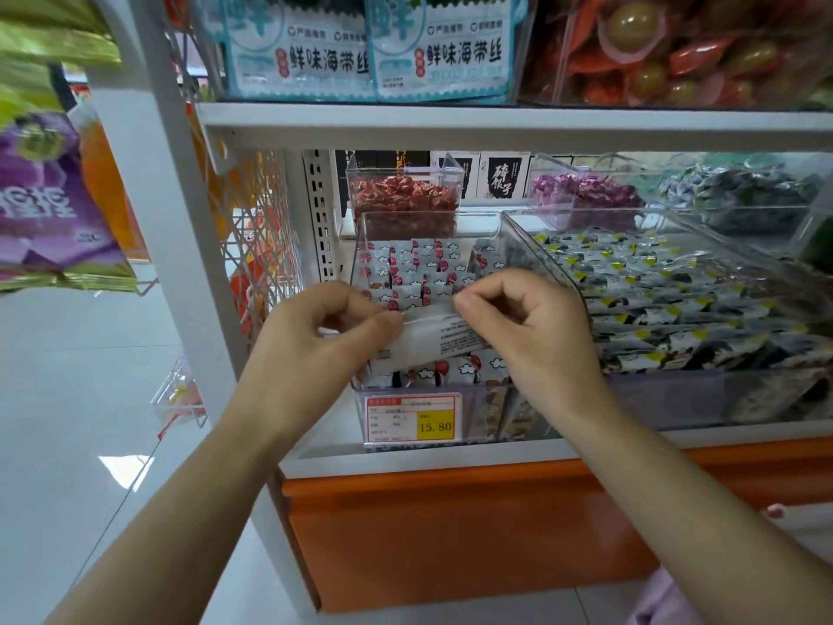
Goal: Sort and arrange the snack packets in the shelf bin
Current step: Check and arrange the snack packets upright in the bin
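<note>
A clear plastic shelf bin holds several small white snack packets with red dots and cloud prints, standing in rows. Over the bin's front half, my left hand and my right hand hold one white packet between them, its printed back side facing me. Each hand pinches one end of it between thumb and curled fingers. More of the same packets stand below the held one at the bin's front.
A red-and-yellow price tag reading 15.80 hangs on the bin's front. A wider clear bin of black, white and yellow packets stands at the right. Smaller bins with red and purple sweets sit behind. A white upright post stands left.
</note>
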